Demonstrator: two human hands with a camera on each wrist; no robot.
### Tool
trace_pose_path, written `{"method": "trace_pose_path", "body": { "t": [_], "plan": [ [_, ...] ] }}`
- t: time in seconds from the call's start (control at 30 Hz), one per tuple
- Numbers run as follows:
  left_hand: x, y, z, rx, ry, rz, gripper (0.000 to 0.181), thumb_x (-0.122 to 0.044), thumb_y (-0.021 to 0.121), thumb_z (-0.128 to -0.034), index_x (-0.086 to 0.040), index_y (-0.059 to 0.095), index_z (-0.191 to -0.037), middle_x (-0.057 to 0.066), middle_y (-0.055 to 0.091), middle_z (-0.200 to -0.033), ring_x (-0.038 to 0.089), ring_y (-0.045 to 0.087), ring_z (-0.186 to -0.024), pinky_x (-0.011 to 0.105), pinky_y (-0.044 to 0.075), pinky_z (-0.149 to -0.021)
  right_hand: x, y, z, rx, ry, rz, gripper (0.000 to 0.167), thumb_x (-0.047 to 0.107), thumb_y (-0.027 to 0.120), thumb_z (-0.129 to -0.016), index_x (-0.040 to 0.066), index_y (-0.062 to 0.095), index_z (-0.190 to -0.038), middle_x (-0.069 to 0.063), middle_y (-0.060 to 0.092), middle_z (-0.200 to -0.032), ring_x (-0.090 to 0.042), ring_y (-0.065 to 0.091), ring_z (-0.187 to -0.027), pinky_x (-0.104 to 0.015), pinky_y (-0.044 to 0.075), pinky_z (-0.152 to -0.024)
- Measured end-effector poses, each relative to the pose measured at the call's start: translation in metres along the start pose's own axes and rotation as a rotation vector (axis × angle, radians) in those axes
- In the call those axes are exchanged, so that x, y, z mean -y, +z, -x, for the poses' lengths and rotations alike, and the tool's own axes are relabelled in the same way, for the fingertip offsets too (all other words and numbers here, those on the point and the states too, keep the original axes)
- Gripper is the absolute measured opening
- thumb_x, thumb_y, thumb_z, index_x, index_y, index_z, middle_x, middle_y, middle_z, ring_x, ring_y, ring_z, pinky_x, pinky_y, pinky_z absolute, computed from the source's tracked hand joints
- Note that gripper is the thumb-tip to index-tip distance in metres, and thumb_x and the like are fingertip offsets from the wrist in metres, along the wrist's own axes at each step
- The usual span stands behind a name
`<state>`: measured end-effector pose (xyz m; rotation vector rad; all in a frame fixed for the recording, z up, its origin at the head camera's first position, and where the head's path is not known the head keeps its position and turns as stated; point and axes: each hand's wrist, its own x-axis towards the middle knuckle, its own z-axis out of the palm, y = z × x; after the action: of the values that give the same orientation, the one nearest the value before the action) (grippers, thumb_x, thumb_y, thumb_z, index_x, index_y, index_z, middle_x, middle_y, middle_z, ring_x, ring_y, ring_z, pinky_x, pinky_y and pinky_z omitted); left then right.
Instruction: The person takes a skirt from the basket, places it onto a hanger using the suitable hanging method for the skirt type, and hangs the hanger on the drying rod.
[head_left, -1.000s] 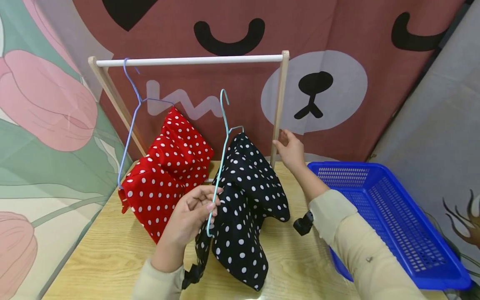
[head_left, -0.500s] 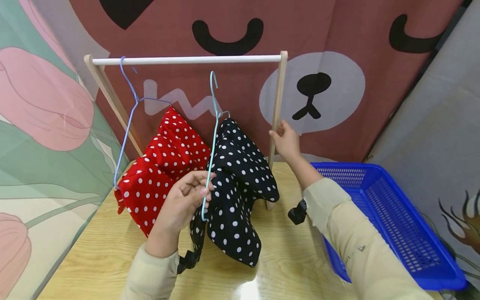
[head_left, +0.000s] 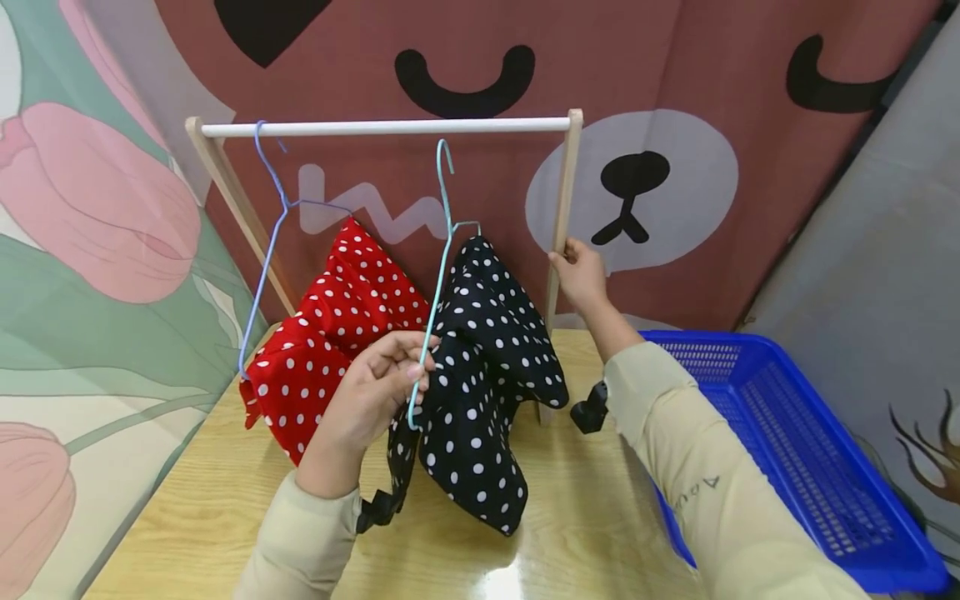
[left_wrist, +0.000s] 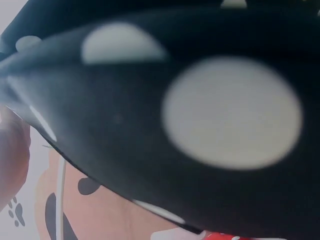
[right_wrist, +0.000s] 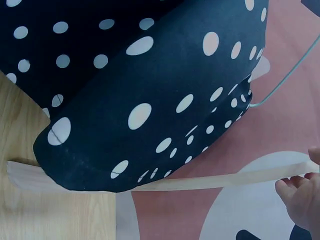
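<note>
My left hand (head_left: 367, 387) pinches the lower left arm of a mint-green clothes hanger (head_left: 448, 225). From it hangs a black garment with white dots (head_left: 480, 333); its lower end looks raised off the table. The hanger's hook stands just below the white rod (head_left: 390, 127) of a small clothes rack, apart from it. With thumb and fingers, my right hand (head_left: 582, 271) grips the rack's right wooden post (head_left: 566, 179). In the left wrist view the black garment (left_wrist: 125, 100) hides most of the hand. The right wrist view has the post (right_wrist: 240, 178) passing behind the cloth.
A red garment with white dots (head_left: 322, 333) hangs from a purple hanger (head_left: 273, 225) at the rod's left end. To the right, a blue plastic basket (head_left: 813, 467) stands on the wooden table (head_left: 202, 500). A printed bear curtain (head_left: 480, 50) covers the back.
The left hand has raised the mint-green hanger and black garment, bringing the hook up toward the rod. The right hand keeps its grip on the post. The view has shifted slightly.
</note>
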<state>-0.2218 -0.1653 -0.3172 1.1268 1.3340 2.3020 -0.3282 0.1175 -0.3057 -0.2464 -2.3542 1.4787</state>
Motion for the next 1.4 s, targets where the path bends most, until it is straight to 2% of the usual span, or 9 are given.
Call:
{"method": "trace_pose_path", "body": {
  "t": [0.13,0.3,0.47,0.8,1.0,1.23,1.4],
  "plan": [
    [-0.002,-0.002,-0.004,0.005,-0.003,-0.002,0.026,0.008,0.039,-0.0853,0.002,0.051,-0.107,0.006,0.053,-0.088,0.011,0.051,-0.070,0.020,0.046,-0.062,-0.002,0.005,-0.001,-0.064,-0.011,0.056,0.040,0.017,0.048,-0.089,0.000,0.043,-0.124,-0.017,0.051,-0.115,-0.025,0.050,-0.102,-0.033,0.043,-0.082],
    [-0.006,-0.005,-0.011,0.045,0.004,-0.004,0.025,0.007,0.040,-0.0852,0.001,0.052,-0.107,0.006,0.054,-0.089,0.011,0.051,-0.070,0.020,0.046,-0.062,-0.001,0.013,-0.002,-0.141,-0.051,0.140,0.032,0.015,0.047,-0.088,-0.003,0.050,-0.114,-0.018,0.057,-0.104,-0.026,0.055,-0.090,-0.035,0.045,-0.075],
    [-0.010,-0.009,-0.018,0.086,0.029,-0.020,0.026,0.006,0.040,-0.0852,0.000,0.052,-0.107,0.005,0.054,-0.088,0.010,0.051,-0.068,0.020,0.046,-0.059,0.000,0.016,-0.004,-0.183,-0.060,0.172,0.029,0.013,0.045,-0.089,-0.003,0.052,-0.112,-0.017,0.057,-0.105,-0.026,0.056,-0.091,-0.034,0.047,-0.073],
    [-0.013,-0.012,-0.026,0.092,0.033,-0.001,0.026,0.006,0.039,-0.0853,-0.001,0.053,-0.107,0.005,0.054,-0.087,0.011,0.051,-0.068,0.019,0.046,-0.059,-0.002,0.012,-0.004,-0.199,-0.158,0.291,0.020,0.011,0.046,-0.088,-0.004,0.057,-0.096,-0.019,0.060,-0.092,-0.029,0.059,-0.079,-0.036,0.049,-0.063],
    [-0.014,-0.011,-0.031,0.094,0.037,0.010,0.028,0.008,0.037,-0.0842,-0.001,0.053,-0.106,0.006,0.054,-0.086,0.011,0.050,-0.068,0.019,0.046,-0.060,-0.003,0.011,-0.003,-0.198,-0.187,0.358,0.018,0.011,0.047,-0.087,-0.004,0.056,-0.088,-0.019,0.061,-0.083,-0.029,0.059,-0.073,-0.037,0.048,-0.058],
    [-0.015,-0.011,-0.040,0.106,0.058,0.031,0.026,0.006,0.039,-0.0848,0.000,0.053,-0.106,0.007,0.053,-0.085,0.011,0.050,-0.068,0.018,0.046,-0.060,-0.005,0.012,-0.005,-0.217,-0.196,0.375,0.016,0.011,0.048,-0.086,-0.003,0.056,-0.084,-0.017,0.061,-0.081,-0.028,0.059,-0.073,-0.035,0.048,-0.057],
    [-0.016,-0.010,-0.046,0.089,0.060,0.030,0.024,0.004,0.042,-0.0846,0.000,0.054,-0.105,0.007,0.053,-0.084,0.012,0.050,-0.067,0.018,0.046,-0.059,-0.006,0.012,-0.005,-0.229,-0.211,0.372,0.016,0.011,0.049,-0.085,-0.003,0.057,-0.082,-0.017,0.062,-0.081,-0.028,0.059,-0.074,-0.035,0.049,-0.058]
  ]
}}
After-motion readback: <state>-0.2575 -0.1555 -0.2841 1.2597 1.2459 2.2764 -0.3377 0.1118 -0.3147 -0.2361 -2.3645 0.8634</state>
